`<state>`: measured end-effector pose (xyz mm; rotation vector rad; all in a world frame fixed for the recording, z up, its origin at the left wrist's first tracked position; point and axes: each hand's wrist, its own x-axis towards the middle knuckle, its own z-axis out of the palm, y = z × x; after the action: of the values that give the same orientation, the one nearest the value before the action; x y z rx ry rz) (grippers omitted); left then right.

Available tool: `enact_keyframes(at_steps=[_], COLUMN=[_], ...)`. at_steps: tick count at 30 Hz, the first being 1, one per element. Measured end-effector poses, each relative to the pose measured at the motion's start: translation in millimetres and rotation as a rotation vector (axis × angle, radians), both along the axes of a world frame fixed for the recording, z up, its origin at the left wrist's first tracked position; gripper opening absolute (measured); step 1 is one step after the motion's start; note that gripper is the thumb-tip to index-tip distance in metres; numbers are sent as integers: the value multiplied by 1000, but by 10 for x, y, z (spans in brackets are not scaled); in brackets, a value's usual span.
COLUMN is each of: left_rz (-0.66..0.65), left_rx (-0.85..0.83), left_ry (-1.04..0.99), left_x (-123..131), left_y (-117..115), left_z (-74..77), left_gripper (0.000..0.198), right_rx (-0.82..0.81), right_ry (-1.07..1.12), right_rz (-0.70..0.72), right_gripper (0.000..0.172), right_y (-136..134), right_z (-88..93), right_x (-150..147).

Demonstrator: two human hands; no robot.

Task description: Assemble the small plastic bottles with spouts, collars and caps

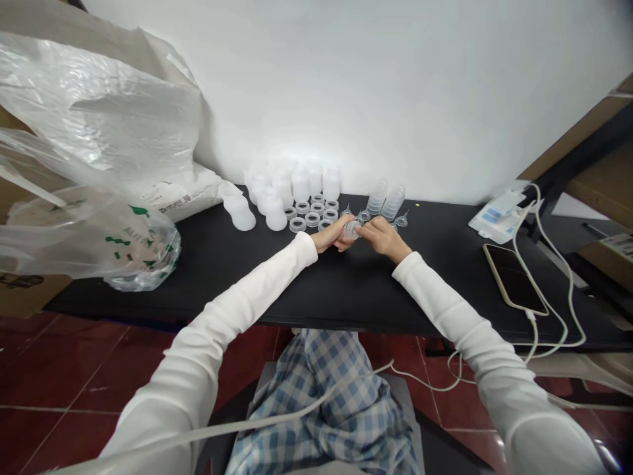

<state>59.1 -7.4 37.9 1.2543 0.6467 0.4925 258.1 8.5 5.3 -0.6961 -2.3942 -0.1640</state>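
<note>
My left hand and my right hand meet above the black table top, both holding a small clear plastic piece. Its exact shape is partly hidden by my fingers. Just beyond my hands lie several frosted plastic screw rings, and several frosted white bottles stand behind them. Two stacks of clear plastic pieces stand beyond my right hand. A small clear funnel-shaped piece lies near them.
A large translucent plastic bag and a printed bag fill the left side. A smartphone lies on the right, near white cables and a white device. A white wall rises behind the table.
</note>
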Motion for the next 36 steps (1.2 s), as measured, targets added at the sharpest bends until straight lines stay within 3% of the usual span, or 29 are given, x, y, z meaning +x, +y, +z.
enact_keyframes(at_steps=[6, 8, 10, 12, 15, 17, 19, 23, 30, 36], left_rz=[-42, 15, 49, 87, 156, 240, 278, 145, 51, 99], left_rx=[-111, -146, -123, -16, 195, 418, 706, 1152, 1299, 1352], left_ry=[-27, -57, -68, -56, 98, 183, 268, 474, 557, 577], left_x=[-76, -150, -201, -198, -135, -120, -156, -304, -375, -379], left_y=[85, 131, 158, 160, 135, 118, 110, 126, 200, 230], left_z=[36, 32, -4, -72, -203, -274, -313, -313, -326, -311], left_gripper=[61, 61, 61, 61, 46, 36, 39, 43, 49, 40], right_rx=[-14, 47, 161, 191, 139, 38, -74, -222, -187, -52], right_ry=[-43, 101, 348, 406, 245, 104, -13, -150, -88, 119], right_rz=[-76, -265, -584, -678, -758, -830, -905, -997, -1024, -984], right_gripper=[57, 61, 64, 65, 62, 56, 47, 36, 53, 61], right_y=[1, 41, 100, 162, 227, 242, 243, 251, 323, 304], right_z=[87, 142, 207, 264, 298, 283, 250, 165, 50, 112], right_x=[168, 378, 624, 844, 1054, 1125, 1167, 1203, 1196, 1159])
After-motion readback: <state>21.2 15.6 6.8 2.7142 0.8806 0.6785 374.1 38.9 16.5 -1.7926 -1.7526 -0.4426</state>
